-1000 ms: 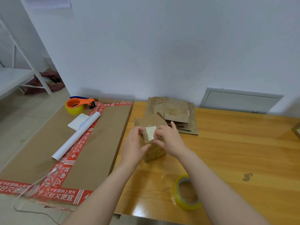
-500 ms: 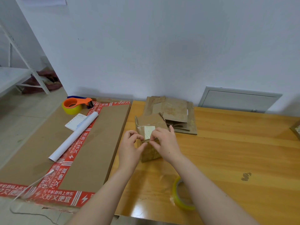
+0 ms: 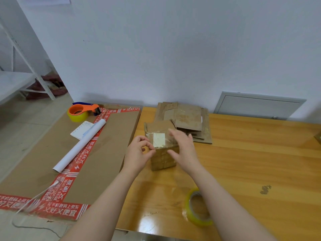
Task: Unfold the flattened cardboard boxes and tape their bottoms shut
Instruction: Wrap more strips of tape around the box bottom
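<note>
Grip, left hand [image 3: 139, 154]: thumb and forefinger curled to a pinch at the near top corner of the small brown cardboard box [image 3: 163, 158]; on clear tape [image 3: 169, 136] or board, cannot tell. Grip, right hand [image 3: 184, 148]: fingers spread, holding nothing, over the box's other side. Box: between both grips on the glossy orange wooden tabletop [image 3: 251, 162], taped face up. Handling, judged: light, hollow, crushable, tape slick; take by opposite side walls.

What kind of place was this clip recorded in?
Probably a small packing or storage room: a stack of flattened cardboard boxes on a wooden table, an orange tape dispenser on a large taped carton, and white metal shelving at the left.
</note>
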